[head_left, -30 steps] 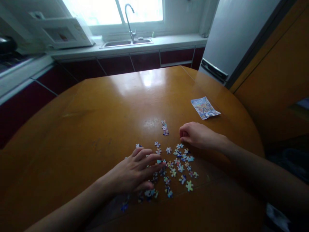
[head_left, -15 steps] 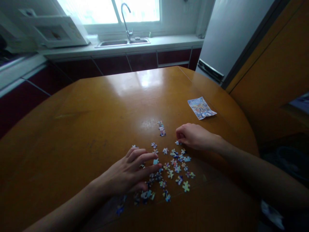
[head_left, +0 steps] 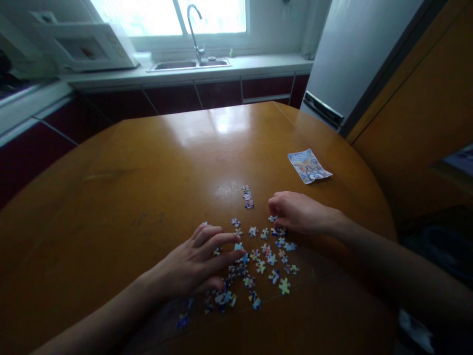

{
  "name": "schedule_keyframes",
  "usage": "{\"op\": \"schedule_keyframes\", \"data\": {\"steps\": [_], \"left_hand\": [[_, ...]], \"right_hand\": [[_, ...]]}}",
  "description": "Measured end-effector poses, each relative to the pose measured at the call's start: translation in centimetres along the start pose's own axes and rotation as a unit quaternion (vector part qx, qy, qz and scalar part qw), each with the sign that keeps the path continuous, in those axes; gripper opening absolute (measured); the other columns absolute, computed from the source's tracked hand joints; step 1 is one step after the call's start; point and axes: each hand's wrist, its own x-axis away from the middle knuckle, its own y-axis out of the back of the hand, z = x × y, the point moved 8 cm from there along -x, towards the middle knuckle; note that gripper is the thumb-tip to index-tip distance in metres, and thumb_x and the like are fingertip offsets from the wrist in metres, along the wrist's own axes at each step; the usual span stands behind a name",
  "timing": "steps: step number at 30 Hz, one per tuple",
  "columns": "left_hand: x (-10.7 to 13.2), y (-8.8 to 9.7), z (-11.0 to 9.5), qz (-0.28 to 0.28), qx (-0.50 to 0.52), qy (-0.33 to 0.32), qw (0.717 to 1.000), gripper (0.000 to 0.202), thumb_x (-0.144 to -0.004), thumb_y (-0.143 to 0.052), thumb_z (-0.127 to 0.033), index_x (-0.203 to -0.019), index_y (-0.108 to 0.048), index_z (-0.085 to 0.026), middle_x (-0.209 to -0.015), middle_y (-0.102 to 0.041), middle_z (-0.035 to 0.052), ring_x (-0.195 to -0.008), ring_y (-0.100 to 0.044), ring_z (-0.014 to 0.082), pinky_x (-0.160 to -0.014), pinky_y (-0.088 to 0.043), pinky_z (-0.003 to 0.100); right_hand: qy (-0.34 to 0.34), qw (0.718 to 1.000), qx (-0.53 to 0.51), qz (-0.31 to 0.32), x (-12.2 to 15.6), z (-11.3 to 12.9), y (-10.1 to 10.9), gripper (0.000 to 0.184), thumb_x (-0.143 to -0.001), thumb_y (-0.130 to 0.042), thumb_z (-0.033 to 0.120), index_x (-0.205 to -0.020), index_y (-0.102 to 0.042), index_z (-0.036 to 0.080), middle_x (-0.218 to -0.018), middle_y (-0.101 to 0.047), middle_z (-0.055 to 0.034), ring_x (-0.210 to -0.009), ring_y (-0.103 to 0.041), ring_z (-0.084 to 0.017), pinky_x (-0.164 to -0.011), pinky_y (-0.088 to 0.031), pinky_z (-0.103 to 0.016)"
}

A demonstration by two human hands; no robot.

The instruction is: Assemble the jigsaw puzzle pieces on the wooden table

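My left hand (head_left: 201, 259) is spread flat over the left side of a loose pile of small jigsaw puzzle pieces (head_left: 242, 269), fingers apart. It hides some of the pieces beneath it. My right hand (head_left: 295, 211) is at the pile's upper right, its fingers curled down to the table. One puzzle piece (head_left: 272, 218) shows by its fingertips, and others lie just below; whether anything is pinched is hidden. Beyond the pile, a short joined strip of puzzle pieces (head_left: 247, 196) lies between the hands. A yellow-green piece (head_left: 284, 286) is at the near right.
A creased printed picture sheet (head_left: 309, 166) lies to the right on the wooden table (head_left: 166, 162). Past the table's far edge are a counter with a sink (head_left: 192, 64) and a white microwave (head_left: 84, 48). A refrigerator (head_left: 354, 54) stands at the back right.
My right hand has moved slightly nearer, and several pieces beneath it have shifted apart and to the right. My left hand has hardly moved.
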Motion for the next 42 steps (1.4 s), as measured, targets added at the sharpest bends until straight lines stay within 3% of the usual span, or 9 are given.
{"op": "schedule_keyframes", "data": {"steps": [4,8,16,21,26,32,34,38,42], "left_hand": [[0.1,0.0,0.1,-0.006,0.001,0.004,1.000,0.057,-0.103,-0.027,-0.061,-0.141,-0.054,-0.028,-0.133,-0.057,0.0081,-0.117,-0.043,0.0262,-0.107,-0.037,0.040],[0.3,-0.1,0.2,-0.007,0.007,0.007,1.000,0.057,-0.102,-0.028,-0.062,-0.141,-0.054,-0.029,-0.134,-0.057,0.0079,-0.118,-0.043,0.0261,-0.107,-0.038,0.040],[0.3,0.4,0.4,-0.031,0.004,0.008,0.999,0.054,-0.104,-0.030,-0.056,-0.138,-0.058,-0.025,-0.131,-0.059,0.0102,-0.113,-0.047,0.0270,-0.100,-0.041,0.040],[0.7,1.4,1.6,-0.087,-0.007,0.051,0.995,0.041,-0.106,-0.037,-0.041,-0.133,-0.061,-0.022,-0.126,-0.061,0.0104,-0.113,-0.049,0.0267,-0.098,-0.042,0.041],[1.1,2.5,2.6,-0.148,0.010,0.090,0.985,0.036,-0.105,-0.037,-0.029,-0.130,-0.061,-0.021,-0.120,-0.062,0.0107,-0.109,-0.053,0.0252,-0.096,-0.044,0.043],[0.8,2.7,2.4,-0.153,0.023,0.084,0.984,0.038,-0.107,-0.033,-0.029,-0.128,-0.062,-0.018,-0.117,-0.061,0.0116,-0.108,-0.052,0.0248,-0.094,-0.045,0.043],[0.8,2.7,2.5,-0.152,0.026,0.086,0.984,0.038,-0.107,-0.032,-0.030,-0.127,-0.062,-0.018,-0.118,-0.061,0.0121,-0.108,-0.051,0.0248,-0.094,-0.044,0.044],[0.9,2.6,2.5,-0.152,0.029,0.088,0.984,0.039,-0.107,-0.031,-0.032,-0.129,-0.061,-0.018,-0.118,-0.061,0.0120,-0.108,-0.052,0.0249,-0.094,-0.044,0.043],[0.8,2.7,2.5,-0.155,0.033,0.085,0.984,0.039,-0.108,-0.031,-0.032,-0.130,-0.061,-0.019,-0.117,-0.061,0.0118,-0.108,-0.053,0.0247,-0.094,-0.045,0.043]], "right_hand": [[0.015,1.000,-0.019,-0.010,-0.3,1.0,0.1,0.012,-0.087,-0.061,0.017,-0.083,-0.072,0.020,-0.087,-0.069,-0.0053,-0.078,-0.058,-0.015,-0.067,-0.039,-0.028],[0.033,0.999,-0.015,-0.010,-0.3,1.8,-0.1,0.009,-0.085,-0.070,0.027,-0.082,-0.074,0.020,-0.088,-0.069,-0.0063,-0.079,-0.059,-0.016,-0.066,-0.040,-0.028],[0.001,0.997,0.011,-0.080,-0.6,0.0,1.0,0.013,-0.089,-0.065,0.025,-0.081,-0.073,0.019,-0.087,-0.067,-0.0067,-0.076,-0.057,-0.015,-0.066,-0.040,-0.028],[0.043,0.998,0.005,-0.046,-0.3,2.0,0.3,0.015,-0.091,-0.062,0.020,-0.080,-0.072,0.019,-0.087,-0.067,-0.0062,-0.079,-0.057,-0.015,-0.069,-0.040,-0.027],[0.059,0.998,0.023,-0.006,-0.1,3.6,-0.6,0.019,-0.082,-0.079,0.034,-0.075,-0.070,0.018,-0.087,-0.068,-0.0067,-0.084,-0.058,-0.019,-0.070,-0.040,-0.030],[0.103,0.995,-0.005,0.007,-0.2,3.8,-0.8,0.004,-0.083,-0.073,0.015,-0.084,-0.071,0.018,-0.094,-0.067,-0.0064,-0.090,-0.058,-0.018,-0.077,-0.042,-0.029],[0.121,0.993,-0.009,-0.010,-0.2,3.7,-0.4,0.015,-0.087,-0.064,0.008,-0.089,-0.073,0.020,-0.098,-0.066,-0.0070,-0.094,-0.057,-0.018,-0.082,-0.042,-0.030],[0.101,0.993,0.007,-0.062,-0.2,2.8,0.7,0.016,-0.092,-0.059,0.013,-0.089,-0.073,0.019,-0.095,-0.065,-0.0076,-0.089,-0.055,-0.018,-0.079,-0.041,-0.030],[0.089,0.995,0.027,-0.044,-0.2,2.8,0.2,0.006,-0.086,-0.069,0.020,-0.080,-0.070,0.019,-0.090,-0.065,-0.0063,-0.087,-0.055,-0.019,-0.077,-0.040,-0.031]]}}
